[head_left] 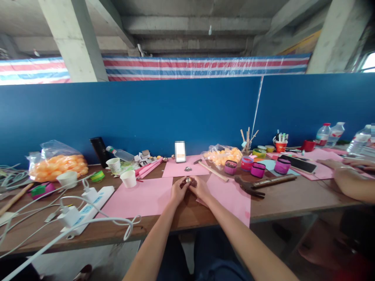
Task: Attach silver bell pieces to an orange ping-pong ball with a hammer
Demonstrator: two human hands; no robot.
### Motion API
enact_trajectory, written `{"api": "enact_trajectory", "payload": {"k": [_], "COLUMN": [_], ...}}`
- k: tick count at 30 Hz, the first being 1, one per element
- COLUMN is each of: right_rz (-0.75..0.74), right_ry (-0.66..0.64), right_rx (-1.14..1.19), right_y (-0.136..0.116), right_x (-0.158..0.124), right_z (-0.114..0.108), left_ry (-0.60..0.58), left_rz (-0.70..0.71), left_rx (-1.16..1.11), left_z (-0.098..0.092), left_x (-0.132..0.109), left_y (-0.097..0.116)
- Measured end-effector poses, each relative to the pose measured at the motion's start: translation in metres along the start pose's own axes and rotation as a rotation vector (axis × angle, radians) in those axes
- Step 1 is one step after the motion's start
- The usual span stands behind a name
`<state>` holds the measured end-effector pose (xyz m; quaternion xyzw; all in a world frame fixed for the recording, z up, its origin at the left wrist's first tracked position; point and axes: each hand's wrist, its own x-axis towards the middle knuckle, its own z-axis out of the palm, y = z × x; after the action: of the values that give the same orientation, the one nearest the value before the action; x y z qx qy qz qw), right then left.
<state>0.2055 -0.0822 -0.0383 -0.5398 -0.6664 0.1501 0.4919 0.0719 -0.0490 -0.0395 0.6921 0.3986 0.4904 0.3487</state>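
Both grips narrow, fingertips closed around one small shiny metal piece (188, 180): left hand (178, 188) on its left, right hand (198, 185) on its right, neither clearly nearer. Piece looks roundish, no long axis I can make out. It's held over the bench (183, 219), between left pink sheet (146, 197) and right pink sheet (230, 195). Straight far of the grips, just past the fingertips, a cluster of shiny metal bits (188, 169) sits on the far pink sheet (172, 168), equally near both hands. Light-handled hammer (215, 171) slants far-left to near-right beyond the right hand; claw hammer (254, 188) well right, handle pointing right. Upright paper cup (128, 179) off left.
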Motion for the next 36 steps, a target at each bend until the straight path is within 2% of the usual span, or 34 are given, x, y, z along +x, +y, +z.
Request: {"api": "enact_trajectory", "payload": {"k": [6,18,36], "right_rz": [0.011,0.002,0.005], "right_ry": [0.002,0.010,0.008], "right_rx": [-0.019,-0.028,-0.030], "right_y": [0.0036,0.0059,0.0071], "right_x": [0.0006,0.0005,0.0026], "right_z": [0.0017,0.0030,0.0038], "left_ry": [0.016,0.003,0.027], "left_rz": [-0.001,0.039,0.019], "left_rx": [0.003,0.070,0.177], "left_z": [0.0027,-0.0013,-0.0021], "left_x": [0.0006,-0.0027,-0.0011], "left_y": [-0.0026,0.0066,0.0029]}}
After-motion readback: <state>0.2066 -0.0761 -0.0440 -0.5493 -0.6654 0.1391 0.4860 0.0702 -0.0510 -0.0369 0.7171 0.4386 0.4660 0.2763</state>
